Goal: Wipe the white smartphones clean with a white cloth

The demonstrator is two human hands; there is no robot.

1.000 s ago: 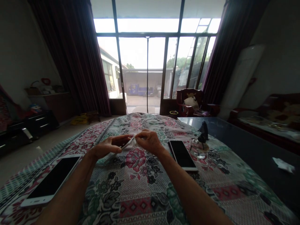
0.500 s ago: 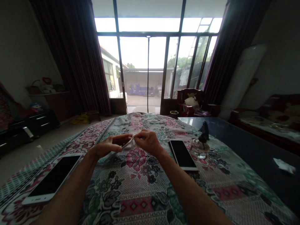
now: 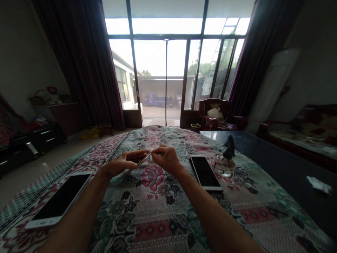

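We stretch both bare forearms forward; our left grip (image 3: 123, 165) pinches the thin pale strip (image 3: 144, 161) from its left, our right grip (image 3: 167, 160) from its right.

Floral pink-green cloth (image 3: 158, 207), white phones (image 3: 59, 200)

The table cover is a flower-patterned woven cloth (image 3: 158, 214), matt and coarse in weave, lightly rumpled at the far end. At the near left lies a white-framed flat phone (image 3: 59, 202) with a smooth, glossy black glass face; a second white-edged phone (image 3: 205, 173) to the right has the same sheen. The thin pale film (image 3: 144, 161) in the middle looks like translucent plastic. Right of the phones stands a clear glass bottle (image 3: 223, 165). The bare dark tabletop (image 3: 284, 165) is polished and reflective, with a scrap of crumpled white paper (image 3: 318, 184) on it. The far dark red curtains (image 3: 89, 70) are heavy matt cloth.
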